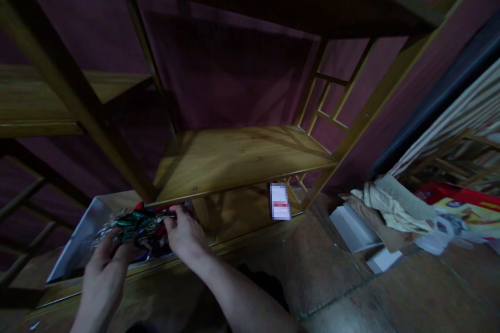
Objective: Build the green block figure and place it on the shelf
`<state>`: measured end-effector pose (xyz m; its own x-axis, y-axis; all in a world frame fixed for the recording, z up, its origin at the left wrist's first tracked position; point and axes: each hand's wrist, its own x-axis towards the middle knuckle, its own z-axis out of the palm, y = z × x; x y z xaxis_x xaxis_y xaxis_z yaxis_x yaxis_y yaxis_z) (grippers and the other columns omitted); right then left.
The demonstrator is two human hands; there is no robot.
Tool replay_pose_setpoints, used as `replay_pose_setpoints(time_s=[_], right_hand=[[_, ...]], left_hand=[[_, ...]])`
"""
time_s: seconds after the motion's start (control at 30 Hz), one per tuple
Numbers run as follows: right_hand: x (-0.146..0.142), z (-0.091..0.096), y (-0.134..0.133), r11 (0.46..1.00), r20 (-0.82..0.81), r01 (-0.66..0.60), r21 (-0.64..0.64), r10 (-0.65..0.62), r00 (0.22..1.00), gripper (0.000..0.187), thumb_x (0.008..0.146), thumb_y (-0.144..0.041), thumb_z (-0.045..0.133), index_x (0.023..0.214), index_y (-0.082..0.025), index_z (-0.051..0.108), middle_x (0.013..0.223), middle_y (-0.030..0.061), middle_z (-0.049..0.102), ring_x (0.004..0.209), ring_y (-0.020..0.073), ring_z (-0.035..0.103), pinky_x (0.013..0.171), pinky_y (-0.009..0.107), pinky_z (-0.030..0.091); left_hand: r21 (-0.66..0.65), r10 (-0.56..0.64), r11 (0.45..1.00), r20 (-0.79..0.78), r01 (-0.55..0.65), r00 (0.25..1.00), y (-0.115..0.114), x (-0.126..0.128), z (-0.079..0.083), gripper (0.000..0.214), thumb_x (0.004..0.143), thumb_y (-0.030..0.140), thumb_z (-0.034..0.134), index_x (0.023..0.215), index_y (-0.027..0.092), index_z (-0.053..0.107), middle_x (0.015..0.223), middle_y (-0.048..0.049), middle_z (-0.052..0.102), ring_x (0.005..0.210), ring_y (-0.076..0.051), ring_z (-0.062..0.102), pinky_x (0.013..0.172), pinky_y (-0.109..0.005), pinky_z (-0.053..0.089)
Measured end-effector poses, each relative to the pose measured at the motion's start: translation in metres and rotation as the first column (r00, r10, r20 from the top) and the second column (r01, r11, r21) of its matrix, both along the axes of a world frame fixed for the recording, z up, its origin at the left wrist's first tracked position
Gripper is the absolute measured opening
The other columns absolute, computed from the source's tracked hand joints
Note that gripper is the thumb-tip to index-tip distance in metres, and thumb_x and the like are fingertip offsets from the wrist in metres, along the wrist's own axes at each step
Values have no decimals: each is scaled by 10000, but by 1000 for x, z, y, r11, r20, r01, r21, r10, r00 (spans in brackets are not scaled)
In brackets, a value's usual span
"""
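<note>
Right forearm point(246, 286) foremost, the left hand point(103, 273) spreads its fingers over jumbled glossy items point(135, 222) in a white box point(74, 244) on the low shelf point(238, 216), the right hand point(185, 231) curling at their edge, its pinch indiscernible; a light touch should limit snagging.

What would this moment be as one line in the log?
left hand: at glossy jumble | right hand: at jumble's right side | grips: unclear | pale box: holds jumble, on bottom shelf
</note>
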<state>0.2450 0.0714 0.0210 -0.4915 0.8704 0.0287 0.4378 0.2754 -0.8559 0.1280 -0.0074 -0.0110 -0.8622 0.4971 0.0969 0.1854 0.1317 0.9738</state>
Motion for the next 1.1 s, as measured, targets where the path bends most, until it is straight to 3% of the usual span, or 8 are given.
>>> replay_pose_setpoints(time_s=[0.1, 0.27, 0.43, 0.57, 0.63, 0.8, 0.93, 1.1], right_hand=[[-1, -1, 2, 999, -50, 13, -52, -16, 999, 274, 837, -300, 458, 1105, -275, 511, 1029, 14, 621, 910, 170, 600, 774, 281, 461], [-3, -5, 0, 997, -150, 30, -65, -39, 988, 258, 804, -309, 510, 1059, -293, 548, 982, -15, 633, 870, 147, 599, 749, 247, 459], [-4, -9, -10, 994, -226, 14, -111, -38, 973, 226, 775, -282, 548, 995, -290, 600, 871, -36, 657, 769, 122, 606, 712, 216, 463], [-6, -13, -19, 993, -246, 32, -115, -60, 967, 248, 756, -259, 565, 997, -284, 611, 837, -35, 657, 741, 124, 608, 703, 215, 468], [-6, -17, -24, 993, -241, 24, -115, -51, 969, 272, 758, -246, 554, 1024, -264, 604, 823, -23, 654, 733, 130, 609, 692, 220, 473], [3, -28, -37, 997, -227, -16, -70, 0, 974, 418, 760, -245, 547, 1176, -238, 512, 914, 12, 645, 778, 149, 607, 732, 258, 479], [25, -37, -52, 997, -277, -17, -72, -3, 961, 523, 730, -241, 588, 1232, -215, 447, 1086, 45, 594, 926, 167, 584, 817, 299, 465], [48, -50, -73, 986, -308, -48, -161, -4, 951, 446, 700, -237, 609, 1137, -226, 520, 992, 20, 609, 809, 155, 607, 711, 307, 516]], left_hand=[[73, -74, 995, 174, 62, 982, -3, 7, 14, 544, 561, 341, 659, 1094, 269, 576, 827, 31, 658, 596, -137, 608, 504, -209, 498], [167, -80, 986, 409, 11, 909, -12, 13, 34, 414, 555, 266, 669, 964, 242, 610, 749, 28, 654, 582, -154, 620, 482, -225, 512], [178, -106, 984, 560, 6, 821, -33, 4, 27, 230, 512, 157, 658, 735, 160, 601, 741, -1, 641, 651, -202, 642, 581, -289, 556], [157, -156, 985, 629, 73, 761, -48, 5, 23, 185, 533, 163, 663, 691, 132, 574, 768, -37, 640, 739, -218, 642, 666, -309, 555], [171, -181, 981, 608, 95, 773, -54, 9, 23, 203, 539, 190, 676, 702, 136, 568, 766, -32, 635, 712, -202, 638, 670, -314, 552], [146, -175, 981, 390, 127, 904, -63, 17, 22, 295, 515, 282, 702, 739, 155, 556, 716, -2, 612, 634, -160, 613, 649, -279, 527], [-39, -183, 981, 152, 191, 971, -70, 24, 19, 364, 531, 416, 666, 765, 158, 557, 630, 1, 605, 605, -187, 603, 578, -279, 487], [-269, -218, 946, -113, 182, 969, -83, 47, 21, 407, 567, 506, 611, 801, 175, 580, 604, -10, 610, 558, -205, 584, 522, -278, 426]])
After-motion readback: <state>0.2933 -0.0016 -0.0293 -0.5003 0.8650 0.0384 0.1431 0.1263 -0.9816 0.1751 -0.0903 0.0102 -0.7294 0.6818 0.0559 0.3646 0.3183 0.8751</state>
